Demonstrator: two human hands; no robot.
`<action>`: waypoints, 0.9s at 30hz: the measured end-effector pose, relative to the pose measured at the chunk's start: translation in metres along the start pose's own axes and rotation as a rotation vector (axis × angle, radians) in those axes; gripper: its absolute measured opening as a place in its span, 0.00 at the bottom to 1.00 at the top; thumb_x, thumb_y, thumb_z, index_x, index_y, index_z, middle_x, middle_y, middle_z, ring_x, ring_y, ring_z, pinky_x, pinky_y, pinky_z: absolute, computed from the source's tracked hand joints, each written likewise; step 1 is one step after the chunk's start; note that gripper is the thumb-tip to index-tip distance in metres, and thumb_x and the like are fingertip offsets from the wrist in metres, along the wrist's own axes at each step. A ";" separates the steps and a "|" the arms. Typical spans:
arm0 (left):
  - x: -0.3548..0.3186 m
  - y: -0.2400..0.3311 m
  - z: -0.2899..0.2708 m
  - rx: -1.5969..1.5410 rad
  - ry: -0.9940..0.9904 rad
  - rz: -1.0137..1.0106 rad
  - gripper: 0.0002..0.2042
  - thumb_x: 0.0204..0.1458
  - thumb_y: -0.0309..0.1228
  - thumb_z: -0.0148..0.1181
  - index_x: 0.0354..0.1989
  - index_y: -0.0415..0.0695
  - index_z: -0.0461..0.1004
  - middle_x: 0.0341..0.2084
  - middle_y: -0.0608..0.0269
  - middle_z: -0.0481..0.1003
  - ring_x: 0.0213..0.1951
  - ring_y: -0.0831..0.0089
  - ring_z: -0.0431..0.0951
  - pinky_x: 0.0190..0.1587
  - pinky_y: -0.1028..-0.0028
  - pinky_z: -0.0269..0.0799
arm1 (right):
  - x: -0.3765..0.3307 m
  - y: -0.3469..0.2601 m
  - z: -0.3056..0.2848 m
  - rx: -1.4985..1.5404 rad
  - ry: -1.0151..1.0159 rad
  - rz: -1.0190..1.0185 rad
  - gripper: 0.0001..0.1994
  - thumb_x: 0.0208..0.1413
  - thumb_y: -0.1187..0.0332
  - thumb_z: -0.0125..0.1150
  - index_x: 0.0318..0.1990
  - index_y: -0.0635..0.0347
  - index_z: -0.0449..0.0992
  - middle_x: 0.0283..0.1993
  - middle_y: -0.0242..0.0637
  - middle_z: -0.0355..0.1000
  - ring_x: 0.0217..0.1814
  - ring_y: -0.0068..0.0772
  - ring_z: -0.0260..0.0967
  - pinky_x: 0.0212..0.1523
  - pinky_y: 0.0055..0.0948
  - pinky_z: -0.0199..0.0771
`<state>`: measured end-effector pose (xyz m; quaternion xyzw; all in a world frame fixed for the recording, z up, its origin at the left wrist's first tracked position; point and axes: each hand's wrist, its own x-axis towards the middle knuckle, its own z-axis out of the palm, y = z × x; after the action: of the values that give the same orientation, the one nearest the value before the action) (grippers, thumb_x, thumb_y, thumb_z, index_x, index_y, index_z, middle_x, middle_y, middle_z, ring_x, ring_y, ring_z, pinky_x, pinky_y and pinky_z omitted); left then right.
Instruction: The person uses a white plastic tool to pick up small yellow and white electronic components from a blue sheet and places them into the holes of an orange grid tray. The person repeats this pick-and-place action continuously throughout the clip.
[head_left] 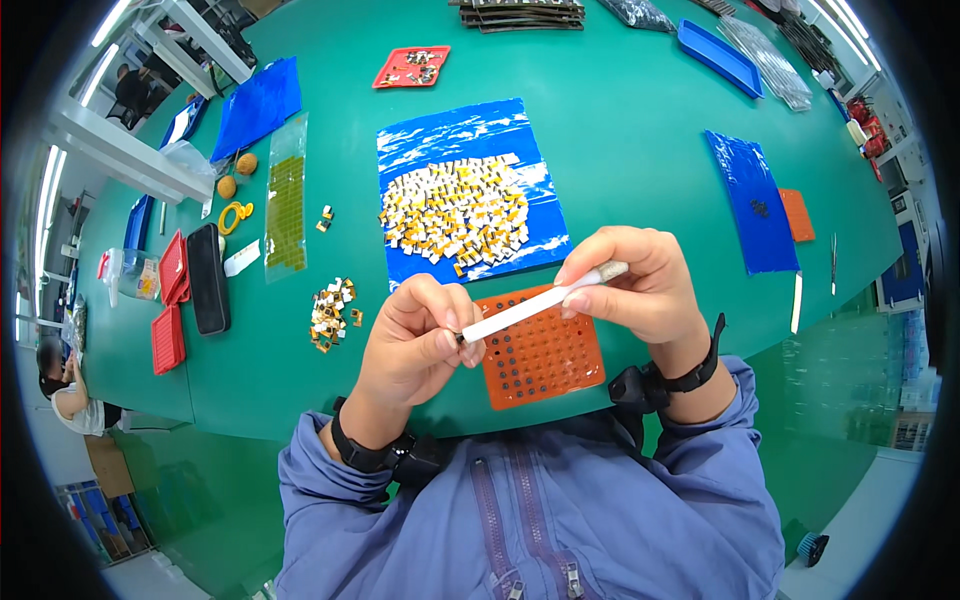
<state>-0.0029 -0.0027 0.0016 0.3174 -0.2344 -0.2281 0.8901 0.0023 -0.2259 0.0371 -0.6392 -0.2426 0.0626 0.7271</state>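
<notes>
My right hand (640,290) grips a white pen-like stick (515,314) near its upper end, between thumb and fingers. The stick slants down to the left. At its lower tip my left hand (410,335) pinches a small dark piece (460,338), which is too small to name. Below the stick lies an orange tray (560,365) with rows of round pockets; dark round pieces (510,375) sit in its left columns. Beyond my hands a heap of small white-and-yellow parts (455,215) rests on a blue sheet (455,128).
A smaller pile of similar parts (332,312) lies at the left, near a black case (208,280) and red trays (168,340). A red tray (395,68) of parts sits farther back. Right are a blue mat (750,215), another orange tray (797,215) and tweezers (834,262).
</notes>
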 end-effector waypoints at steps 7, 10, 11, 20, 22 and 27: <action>-0.002 -0.001 0.000 -0.050 0.050 0.039 0.05 0.49 0.24 0.54 0.30 0.43 0.64 0.24 0.62 0.66 0.26 0.73 0.69 0.29 0.75 0.66 | 0.004 -0.005 0.003 -0.484 -0.025 -0.279 0.04 0.45 0.77 0.59 0.30 0.65 0.72 0.24 0.35 0.69 0.25 0.27 0.65 0.25 0.22 0.64; -0.002 -0.002 0.000 -0.059 0.042 0.034 0.05 0.49 0.24 0.54 0.30 0.43 0.64 0.23 0.62 0.65 0.26 0.73 0.69 0.28 0.75 0.66 | 0.004 -0.003 0.005 -0.453 -0.041 -0.354 0.05 0.43 0.76 0.60 0.30 0.64 0.72 0.28 0.35 0.68 0.26 0.29 0.64 0.25 0.24 0.63; -0.002 -0.002 0.000 -0.053 0.040 0.033 0.05 0.49 0.24 0.54 0.29 0.43 0.64 0.23 0.62 0.65 0.26 0.73 0.69 0.28 0.75 0.66 | 0.002 -0.002 0.002 -0.475 -0.056 -0.333 0.05 0.43 0.76 0.61 0.30 0.64 0.72 0.28 0.36 0.68 0.26 0.29 0.64 0.25 0.24 0.63; -0.001 0.000 0.002 0.023 -0.001 0.011 0.06 0.49 0.27 0.55 0.28 0.43 0.63 0.21 0.64 0.63 0.25 0.75 0.65 0.26 0.77 0.65 | 0.000 -0.005 0.006 -0.460 -0.082 -0.265 0.05 0.43 0.76 0.61 0.29 0.64 0.73 0.24 0.36 0.68 0.24 0.30 0.65 0.26 0.24 0.64; -0.001 0.001 0.002 0.027 -0.013 0.007 0.06 0.49 0.26 0.55 0.28 0.43 0.63 0.21 0.64 0.63 0.25 0.75 0.65 0.26 0.77 0.65 | 0.001 -0.004 0.005 -0.469 -0.083 -0.267 0.05 0.43 0.76 0.60 0.29 0.64 0.73 0.25 0.36 0.68 0.25 0.30 0.65 0.26 0.24 0.64; -0.002 0.002 0.002 0.033 -0.002 0.004 0.06 0.49 0.26 0.55 0.28 0.43 0.63 0.21 0.63 0.64 0.25 0.75 0.65 0.26 0.77 0.65 | 0.001 -0.004 0.004 -0.498 -0.092 -0.288 0.05 0.43 0.77 0.60 0.29 0.65 0.73 0.25 0.35 0.68 0.24 0.30 0.65 0.25 0.24 0.64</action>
<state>-0.0051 -0.0017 0.0039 0.3315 -0.2397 -0.2225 0.8850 0.0000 -0.2225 0.0416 -0.7536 -0.3715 -0.0736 0.5372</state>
